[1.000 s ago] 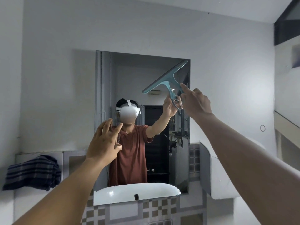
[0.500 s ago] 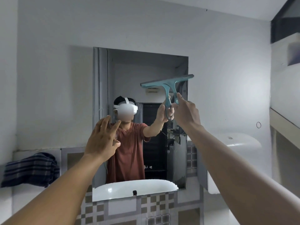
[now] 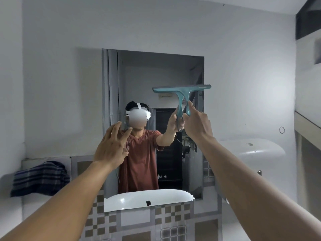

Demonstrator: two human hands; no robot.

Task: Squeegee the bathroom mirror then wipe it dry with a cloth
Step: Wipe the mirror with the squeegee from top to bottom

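Observation:
The rectangular mirror [image 3: 152,70] hangs on the white wall straight ahead. My right hand [image 3: 197,125] grips the handle of a teal squeegee [image 3: 182,89], whose blade lies level across the mirror's right half at mid height. My left hand [image 3: 112,146] is raised in front of the mirror's lower left part, fingers spread, holding nothing. A dark plaid cloth [image 3: 40,180] lies bunched on the ledge at the left.
A white sink [image 3: 251,148] juts from the wall to the right of the mirror. Patterned tiles [image 3: 170,220] cover the wall below it. A ledge [image 3: 306,126] runs along the right wall. The mirror reflects a person and a basin.
The squeegee has come down the right side of the mirror from its top corner, and its blade has turned from tilted to level. My left hand has stayed in place.

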